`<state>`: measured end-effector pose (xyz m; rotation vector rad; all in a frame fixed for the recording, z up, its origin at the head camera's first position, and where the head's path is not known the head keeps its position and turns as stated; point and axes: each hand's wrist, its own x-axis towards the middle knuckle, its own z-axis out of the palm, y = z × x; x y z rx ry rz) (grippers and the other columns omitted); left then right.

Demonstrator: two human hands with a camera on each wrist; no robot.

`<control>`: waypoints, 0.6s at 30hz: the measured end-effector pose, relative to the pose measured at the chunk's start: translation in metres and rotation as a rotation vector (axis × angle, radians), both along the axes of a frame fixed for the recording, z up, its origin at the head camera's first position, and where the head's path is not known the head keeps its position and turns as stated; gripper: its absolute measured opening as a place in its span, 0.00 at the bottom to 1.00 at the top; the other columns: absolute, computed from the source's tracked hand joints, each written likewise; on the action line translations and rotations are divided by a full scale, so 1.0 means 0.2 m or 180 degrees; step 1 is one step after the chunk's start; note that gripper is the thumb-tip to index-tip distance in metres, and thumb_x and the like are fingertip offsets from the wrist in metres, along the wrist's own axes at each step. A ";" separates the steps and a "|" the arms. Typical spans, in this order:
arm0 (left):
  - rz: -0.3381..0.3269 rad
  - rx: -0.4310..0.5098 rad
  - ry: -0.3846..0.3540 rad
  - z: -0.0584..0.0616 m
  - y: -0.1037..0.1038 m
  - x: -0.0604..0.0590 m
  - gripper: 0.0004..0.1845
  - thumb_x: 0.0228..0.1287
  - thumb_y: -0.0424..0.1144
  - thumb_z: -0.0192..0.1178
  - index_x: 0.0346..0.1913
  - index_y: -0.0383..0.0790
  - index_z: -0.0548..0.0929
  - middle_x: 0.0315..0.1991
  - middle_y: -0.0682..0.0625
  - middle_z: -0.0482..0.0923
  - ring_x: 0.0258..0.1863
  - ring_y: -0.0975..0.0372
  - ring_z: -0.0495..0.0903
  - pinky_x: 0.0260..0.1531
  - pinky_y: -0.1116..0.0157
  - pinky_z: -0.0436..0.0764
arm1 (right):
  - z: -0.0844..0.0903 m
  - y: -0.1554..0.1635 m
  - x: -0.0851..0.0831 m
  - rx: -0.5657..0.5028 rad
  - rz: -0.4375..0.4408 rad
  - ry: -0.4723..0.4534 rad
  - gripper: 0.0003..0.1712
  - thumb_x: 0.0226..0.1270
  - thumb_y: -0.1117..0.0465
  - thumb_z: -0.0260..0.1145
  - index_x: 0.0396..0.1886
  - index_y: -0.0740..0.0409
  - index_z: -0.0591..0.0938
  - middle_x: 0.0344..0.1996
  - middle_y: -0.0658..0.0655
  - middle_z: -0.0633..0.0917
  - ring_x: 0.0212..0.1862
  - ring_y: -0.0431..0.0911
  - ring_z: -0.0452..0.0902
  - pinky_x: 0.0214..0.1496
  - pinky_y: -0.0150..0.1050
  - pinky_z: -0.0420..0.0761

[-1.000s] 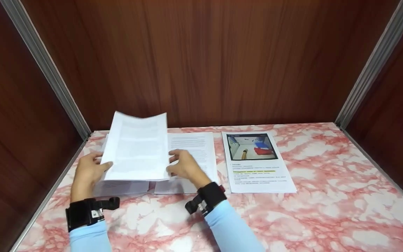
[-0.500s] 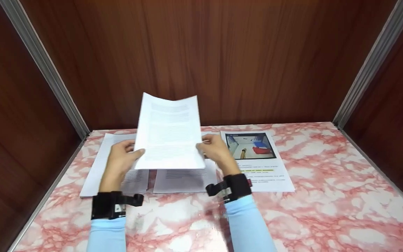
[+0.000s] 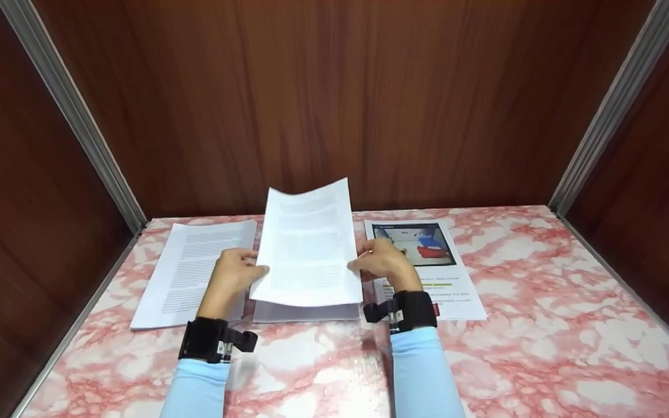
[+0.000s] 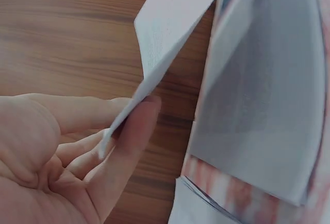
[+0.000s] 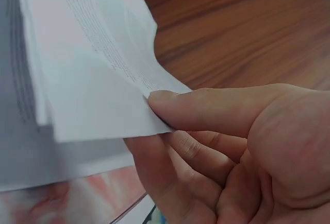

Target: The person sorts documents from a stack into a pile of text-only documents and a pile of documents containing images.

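Note:
A printed paper sheet (image 3: 308,249), possibly more than one, is held tilted above the table between both hands, its top edge sagging in a curve. My left hand (image 3: 233,276) pinches its left edge between thumb and fingers, as the left wrist view also shows. On the opposite edge my right hand (image 3: 385,262) pinches the paper, thumb on the printed face in the right wrist view. Directly below lies a middle paper stack (image 3: 305,313), mostly hidden by the held paper.
A left stack of printed pages (image 3: 163,296) lies beside the middle one. To the right is a page with a colour picture (image 3: 456,296), partly behind my right hand. The marbled red-and-white table (image 3: 543,325) meets brown wood-grain panels (image 3: 334,104) at the back and sides.
Both hands carried the paper rightward from over the left stack, raising it and then lowering it over the middle stack. The left stack is now uncovered.

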<state>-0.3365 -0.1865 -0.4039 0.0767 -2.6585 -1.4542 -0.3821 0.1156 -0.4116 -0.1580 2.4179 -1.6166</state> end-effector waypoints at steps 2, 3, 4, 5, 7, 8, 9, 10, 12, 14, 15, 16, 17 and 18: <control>0.0002 -0.0074 -0.0060 -0.02 0.00 -0.01 0.23 0.54 0.33 0.68 0.53 0.25 0.80 0.43 0.35 0.83 0.43 0.49 0.82 0.42 0.57 0.81 | -0.02 0.00 0.00 0.0115 0.0008 -0.0009 0.08 0.54 0.67 0.72 0.32 0.64 0.81 0.26 0.57 0.83 0.30 0.50 0.83 0.39 0.47 0.84; 0.0018 -0.0089 -0.0075 -0.03 0.00 -0.01 0.23 0.53 0.32 0.69 0.52 0.26 0.80 0.41 0.37 0.83 0.41 0.51 0.82 0.40 0.58 0.81 | -0.03 0.00 -0.01 0.0155 0.0021 -0.0008 0.09 0.54 0.67 0.72 0.32 0.64 0.81 0.25 0.56 0.83 0.30 0.51 0.83 0.38 0.46 0.84; 0.0028 -0.0107 -0.0090 -0.04 -0.01 -0.01 0.22 0.53 0.32 0.69 0.51 0.26 0.81 0.39 0.38 0.83 0.39 0.52 0.82 0.40 0.58 0.80 | -0.05 0.00 -0.01 0.0248 0.0047 0.0025 0.08 0.53 0.66 0.73 0.30 0.63 0.81 0.24 0.56 0.83 0.30 0.51 0.84 0.38 0.46 0.84; 0.0047 -0.0117 -0.0109 -0.05 -0.01 -0.01 0.22 0.52 0.32 0.69 0.51 0.26 0.81 0.38 0.39 0.83 0.38 0.53 0.81 0.39 0.58 0.80 | -0.05 0.00 -0.01 0.0329 0.0072 0.0044 0.08 0.53 0.66 0.73 0.29 0.62 0.81 0.23 0.55 0.83 0.30 0.51 0.84 0.38 0.45 0.84; 0.0067 -0.0148 -0.0129 -0.06 0.00 -0.01 0.21 0.51 0.31 0.70 0.49 0.26 0.82 0.36 0.40 0.83 0.36 0.54 0.81 0.38 0.59 0.79 | -0.07 0.00 -0.02 0.0428 0.0083 0.0069 0.10 0.52 0.65 0.75 0.29 0.62 0.81 0.22 0.55 0.82 0.29 0.50 0.84 0.36 0.44 0.84; 0.0078 -0.0166 -0.0142 -0.07 0.00 -0.01 0.21 0.50 0.30 0.70 0.49 0.26 0.83 0.36 0.41 0.83 0.35 0.55 0.80 0.37 0.59 0.79 | -0.08 0.00 -0.02 0.0450 0.0093 0.0085 0.10 0.51 0.65 0.75 0.30 0.62 0.80 0.22 0.55 0.82 0.28 0.49 0.83 0.34 0.43 0.84; 0.0088 -0.0201 -0.0154 -0.08 0.00 -0.01 0.20 0.49 0.30 0.70 0.48 0.26 0.83 0.35 0.41 0.83 0.35 0.55 0.80 0.37 0.60 0.79 | -0.09 -0.01 -0.02 0.0457 0.0102 0.0072 0.11 0.51 0.65 0.75 0.31 0.62 0.80 0.23 0.56 0.83 0.27 0.48 0.83 0.34 0.43 0.84; 0.0097 -0.0224 -0.0176 -0.09 0.00 -0.02 0.20 0.49 0.30 0.70 0.48 0.26 0.83 0.35 0.41 0.82 0.34 0.55 0.79 0.35 0.60 0.79 | -0.09 -0.01 -0.02 0.0467 0.0108 0.0061 0.12 0.51 0.66 0.75 0.32 0.63 0.80 0.24 0.56 0.83 0.27 0.48 0.83 0.33 0.42 0.84; 0.0090 -0.0274 -0.0204 -0.10 0.00 -0.01 0.20 0.49 0.29 0.69 0.47 0.26 0.83 0.34 0.42 0.82 0.31 0.55 0.80 0.32 0.61 0.79 | -0.10 -0.02 -0.02 0.0434 0.0095 -0.0009 0.13 0.52 0.67 0.74 0.35 0.64 0.79 0.25 0.57 0.83 0.27 0.47 0.83 0.32 0.42 0.84; 0.0086 -0.0300 -0.0235 -0.11 0.01 -0.01 0.19 0.50 0.28 0.69 0.48 0.26 0.83 0.34 0.42 0.82 0.28 0.54 0.80 0.27 0.63 0.78 | -0.11 -0.02 -0.01 0.0454 0.0092 -0.0048 0.14 0.52 0.67 0.74 0.37 0.65 0.79 0.26 0.58 0.83 0.27 0.47 0.83 0.32 0.42 0.84; 0.0087 -0.0317 -0.0228 -0.12 0.01 -0.01 0.19 0.50 0.28 0.69 0.48 0.26 0.83 0.33 0.42 0.83 0.27 0.54 0.80 0.26 0.64 0.77 | -0.11 -0.02 -0.01 0.0465 0.0090 -0.0070 0.14 0.52 0.68 0.74 0.37 0.65 0.79 0.26 0.58 0.84 0.27 0.48 0.83 0.32 0.42 0.84; 0.0081 -0.0328 -0.0212 -0.12 0.01 -0.01 0.19 0.50 0.27 0.68 0.48 0.26 0.83 0.33 0.41 0.83 0.25 0.54 0.80 0.24 0.64 0.77 | -0.12 -0.02 -0.01 0.0482 0.0088 -0.0080 0.14 0.52 0.68 0.74 0.38 0.66 0.80 0.25 0.59 0.84 0.27 0.49 0.84 0.32 0.42 0.84; 0.0074 -0.0344 -0.0189 -0.13 0.01 -0.01 0.19 0.49 0.27 0.68 0.47 0.26 0.83 0.33 0.41 0.83 0.24 0.55 0.80 0.24 0.64 0.77 | -0.12 -0.02 -0.01 0.0493 0.0088 -0.0098 0.14 0.52 0.68 0.73 0.38 0.66 0.80 0.25 0.59 0.84 0.27 0.49 0.84 0.32 0.42 0.84; 0.0075 -0.0370 -0.0173 -0.13 0.01 -0.01 0.19 0.49 0.27 0.68 0.47 0.26 0.84 0.33 0.41 0.83 0.24 0.55 0.80 0.24 0.64 0.76 | -0.12 -0.02 -0.01 0.0493 0.0089 -0.0117 0.15 0.52 0.68 0.73 0.39 0.67 0.80 0.25 0.59 0.84 0.27 0.50 0.84 0.32 0.43 0.84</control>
